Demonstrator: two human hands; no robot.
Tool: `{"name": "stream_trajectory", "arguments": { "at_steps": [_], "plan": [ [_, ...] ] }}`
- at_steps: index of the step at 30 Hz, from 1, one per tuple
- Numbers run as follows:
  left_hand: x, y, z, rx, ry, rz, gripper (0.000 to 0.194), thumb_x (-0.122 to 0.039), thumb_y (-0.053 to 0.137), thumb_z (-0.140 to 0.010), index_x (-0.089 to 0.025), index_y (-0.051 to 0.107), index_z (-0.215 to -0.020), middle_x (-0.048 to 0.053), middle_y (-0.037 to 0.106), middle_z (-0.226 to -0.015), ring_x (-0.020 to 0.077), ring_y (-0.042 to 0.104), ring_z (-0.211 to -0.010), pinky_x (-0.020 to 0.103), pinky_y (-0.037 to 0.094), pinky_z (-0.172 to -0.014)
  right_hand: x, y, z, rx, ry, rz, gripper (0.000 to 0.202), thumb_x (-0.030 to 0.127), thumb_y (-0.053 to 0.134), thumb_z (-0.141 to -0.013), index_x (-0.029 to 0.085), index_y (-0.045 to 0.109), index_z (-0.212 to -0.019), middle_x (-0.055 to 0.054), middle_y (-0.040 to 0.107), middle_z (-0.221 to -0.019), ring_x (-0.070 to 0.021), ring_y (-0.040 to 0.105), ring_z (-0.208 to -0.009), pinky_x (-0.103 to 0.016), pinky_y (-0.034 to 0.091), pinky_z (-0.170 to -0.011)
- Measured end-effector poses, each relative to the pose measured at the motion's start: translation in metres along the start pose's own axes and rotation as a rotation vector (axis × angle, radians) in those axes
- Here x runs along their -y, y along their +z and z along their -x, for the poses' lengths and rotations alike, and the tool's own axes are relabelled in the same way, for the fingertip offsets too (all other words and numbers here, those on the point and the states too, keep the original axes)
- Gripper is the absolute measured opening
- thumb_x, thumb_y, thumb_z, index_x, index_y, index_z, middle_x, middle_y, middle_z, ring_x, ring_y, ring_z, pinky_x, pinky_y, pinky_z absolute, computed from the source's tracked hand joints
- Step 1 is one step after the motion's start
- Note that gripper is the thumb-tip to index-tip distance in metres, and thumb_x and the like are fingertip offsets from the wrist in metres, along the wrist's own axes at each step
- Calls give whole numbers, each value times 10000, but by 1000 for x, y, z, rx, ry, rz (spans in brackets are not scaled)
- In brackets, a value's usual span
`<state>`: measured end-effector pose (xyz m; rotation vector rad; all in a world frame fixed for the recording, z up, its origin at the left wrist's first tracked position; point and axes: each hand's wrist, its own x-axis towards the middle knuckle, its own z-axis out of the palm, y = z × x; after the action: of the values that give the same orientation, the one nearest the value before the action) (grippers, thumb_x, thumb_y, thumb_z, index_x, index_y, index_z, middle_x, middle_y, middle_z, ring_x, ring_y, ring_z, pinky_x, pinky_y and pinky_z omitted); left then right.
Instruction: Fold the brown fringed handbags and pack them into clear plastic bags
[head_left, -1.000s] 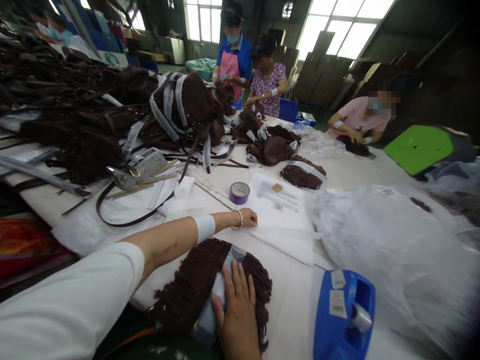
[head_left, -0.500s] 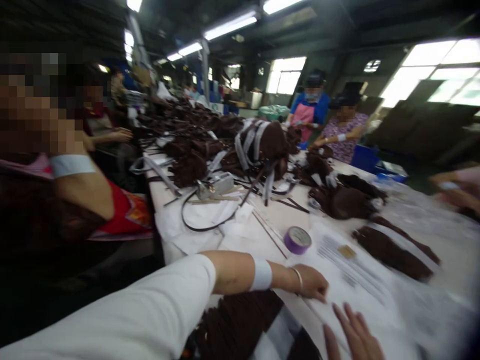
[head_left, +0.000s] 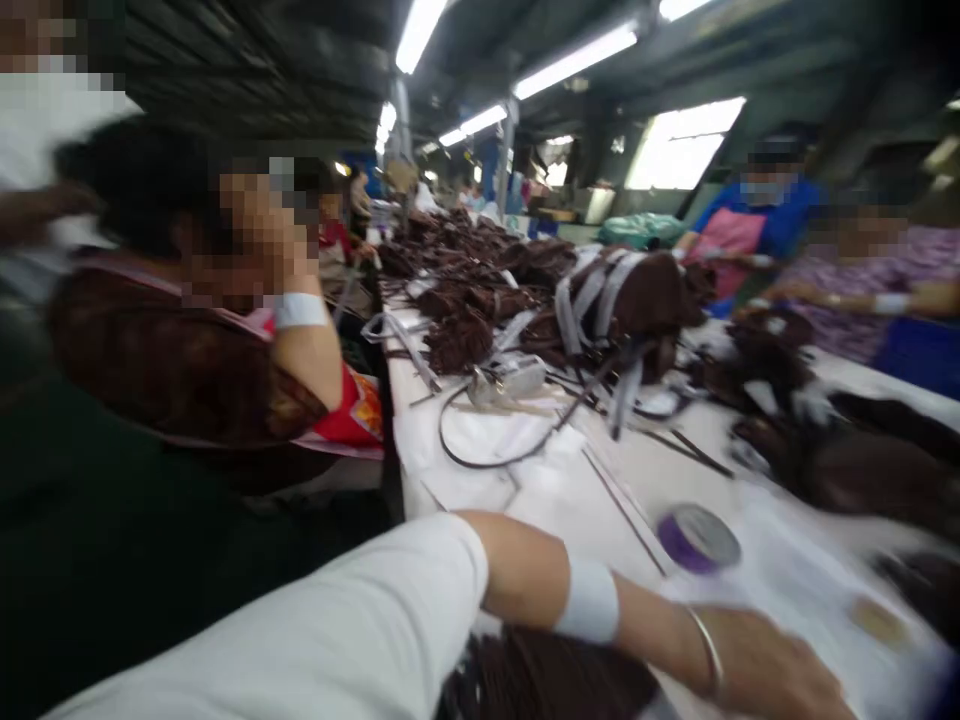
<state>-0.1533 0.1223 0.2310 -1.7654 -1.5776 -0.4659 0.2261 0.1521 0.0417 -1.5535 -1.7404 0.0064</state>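
Note:
My left hand (head_left: pixel 772 660), with a silver bangle at the wrist, reaches across the white table (head_left: pixel 555 490) in the lower right. Its fingertips run into the bottom edge and are blurred, so I cannot make out whether they grip anything. Just beyond it lies a white printed sheet (head_left: pixel 795 560), apparently under clear plastic. A roll of purple tape (head_left: pixel 697 538) rests behind the wrist. Below my forearm is a dark brown gathered bag (head_left: pixel 555 680), partly cut off by the frame. My right hand is out of view.
Brown bags (head_left: pixel 652 290) with grey wrapping strips are heaped along the table, with a thin dark strap (head_left: pixel 480 462) looping forward. Thin sticks (head_left: pixel 622 510) lie near the tape. A seated person (head_left: pixel 315 350) is close on the left; co-workers (head_left: pixel 750 230) stand across the table.
The view has swung left, so the table and the bags sit further right. My left hand appears lower and further right. My right hand, previously visible with fingers spread, has left the picture.

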Motion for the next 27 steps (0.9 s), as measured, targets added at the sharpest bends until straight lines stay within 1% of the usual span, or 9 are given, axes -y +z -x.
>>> {"name": "stream_trajectory", "arguments": {
  "at_steps": [4,7,9,12,16,20,22,24,27],
  "plan": [
    [-134,48,14,81,261,428,302,-324,530,-921,-136,543,-1157,92,563,-1149,211,571,-998,413,496,-855,-20,-96,72,263,163,238,339,427,449,-845,216,714,-818,-60,682,-868,-214,626,-757,-333,487,-687],
    [-231,46,28,122,534,680,199,-213,449,-939,-104,603,-999,117,589,-1030,209,546,-959,374,457,-840,-8,-115,88,380,286,371,242,308,500,-807,214,708,-889,-53,669,-884,-181,603,-757,-293,429,-689],
    [-268,35,32,142,797,767,233,-161,404,-933,-100,625,-890,134,590,-958,221,529,-936,363,430,-804,-7,-115,92,377,314,429,249,240,501,-785,224,699,-934,-45,655,-903,-162,581,-750,-281,403,-689],
    [-274,32,28,152,921,768,263,-163,384,-934,-105,641,-945,130,576,-953,244,509,-954,377,400,-804,-15,-123,102,319,317,458,211,217,514,-757,206,676,-892,-37,630,-861,-167,553,-759,-289,386,-704],
    [-226,59,35,193,646,768,331,-149,399,-913,-127,590,-1182,103,573,-965,229,513,-981,381,400,-893,-26,-143,130,59,330,376,176,216,520,-737,173,629,-868,-46,596,-833,-188,534,-794,-322,405,-770],
    [-193,86,75,273,233,928,377,-194,374,-926,-146,551,-1256,108,627,-997,225,551,-1017,371,423,-955,-22,-136,152,-215,491,198,179,233,539,-756,181,622,-906,-23,558,-821,-162,521,-774,-322,426,-794],
    [-193,94,93,405,-79,1096,399,-226,401,-919,-164,513,-1297,87,657,-1005,205,608,-961,333,467,-919,-19,-120,155,-355,725,-135,296,282,595,-745,200,597,-1030,21,524,-793,-115,498,-654,-293,459,-718],
    [-202,101,102,652,-427,1336,473,-196,439,-884,-152,430,-1354,63,684,-902,168,661,-760,292,531,-779,-19,-101,150,-437,939,-542,466,340,619,-739,225,516,-1178,45,517,-808,-76,469,-551,-268,486,-631],
    [-224,115,97,985,-736,1630,467,-115,416,-851,-63,416,-1315,64,684,-745,134,656,-589,255,550,-638,-23,-75,138,-397,1027,-875,452,427,517,-816,228,472,-1220,7,585,-911,-91,577,-640,-309,539,-689]
  ]
}}
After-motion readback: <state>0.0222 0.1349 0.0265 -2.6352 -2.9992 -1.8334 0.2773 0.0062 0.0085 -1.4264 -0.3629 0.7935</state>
